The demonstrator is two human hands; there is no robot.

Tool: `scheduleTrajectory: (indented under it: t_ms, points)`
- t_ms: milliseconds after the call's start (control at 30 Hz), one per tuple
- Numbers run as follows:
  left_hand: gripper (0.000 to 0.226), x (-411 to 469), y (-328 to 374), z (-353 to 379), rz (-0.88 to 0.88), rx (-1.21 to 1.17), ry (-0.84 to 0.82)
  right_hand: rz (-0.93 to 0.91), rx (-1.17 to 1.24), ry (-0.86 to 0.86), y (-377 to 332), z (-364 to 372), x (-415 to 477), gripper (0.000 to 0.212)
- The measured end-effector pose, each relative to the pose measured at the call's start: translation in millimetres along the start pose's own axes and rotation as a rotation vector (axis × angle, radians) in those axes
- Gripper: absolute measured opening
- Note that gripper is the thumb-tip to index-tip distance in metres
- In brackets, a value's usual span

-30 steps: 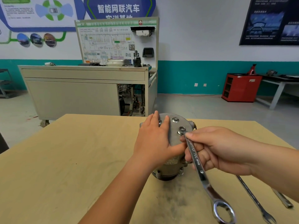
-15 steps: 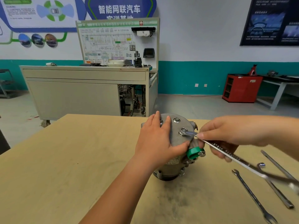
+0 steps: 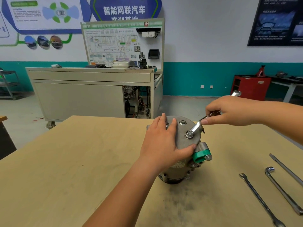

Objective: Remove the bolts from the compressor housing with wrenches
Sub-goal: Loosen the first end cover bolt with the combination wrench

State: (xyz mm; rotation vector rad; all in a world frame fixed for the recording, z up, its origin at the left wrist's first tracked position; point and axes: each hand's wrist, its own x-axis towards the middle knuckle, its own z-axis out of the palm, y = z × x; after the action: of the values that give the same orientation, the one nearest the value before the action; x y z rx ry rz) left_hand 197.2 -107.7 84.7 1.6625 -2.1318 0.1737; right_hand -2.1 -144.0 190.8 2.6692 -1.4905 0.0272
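- Grey metal cabinet [image 3: 78, 97] stands behind pale wooden worktop [image 3: 65, 161].
- Left hand [image 3: 161, 145], fingers flat, presses grey cylindrical compressor housing [image 3: 182, 140], mid-worktop.
- Right hand [image 3: 229, 112] pinches silver wrench [image 3: 196, 126] ringing a housing bolt [image 3: 189, 133].
- Spare steel wrenches [image 3: 260, 199] lie right; red cabinet [image 3: 250, 87] beyond.

Open tabletop [image 3: 65, 169] left of compressor housing [image 3: 183, 140]; right side obstructed: open-end wrench [image 3: 260, 200], socket wrench [image 3: 282, 192], rod [image 3: 287, 169].
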Motion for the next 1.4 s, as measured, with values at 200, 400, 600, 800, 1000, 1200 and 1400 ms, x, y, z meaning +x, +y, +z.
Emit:
scheduleTrajectory:
  t_ms: [200, 400, 600, 800, 1000, 1200, 1400]
  points:
    - [0.104, 1, 2, -1, -0.005, 0.005, 0.001, -0.002, 0.093, 0.034, 6, 5, 0, 0.067]
    - [0.104, 2, 2, 0, -0.003, 0.016, -0.003, 0.009, 0.052, 0.039, 10, 7, 0, 0.067]
    - [0.105, 2, 2, 0, -0.009, 0.010, -0.002, 0.038, 0.051, 0.045, 11, 7, -2, 0.069]
    - [0.104, 0, 1, -1, -0.006, -0.002, 0.009, 0.101, 0.182, 0.064, 10, 1, -8, 0.071]
    - [0.104, 1, 2, -1, -0.008, 0.005, 0.005, 0.099, 0.393, 0.031, 4, -2, -19, 0.018]
    - [0.104, 0, 4, -1, -0.010, 0.008, 0.001, 0.121, 0.989, 0.000, -31, 7, -45, 0.017]
    - [0.096, 0, 2, 0, 0.005, 0.011, 0.007, 0.189, 1.516, -0.153, -66, 26, -65, 0.031]
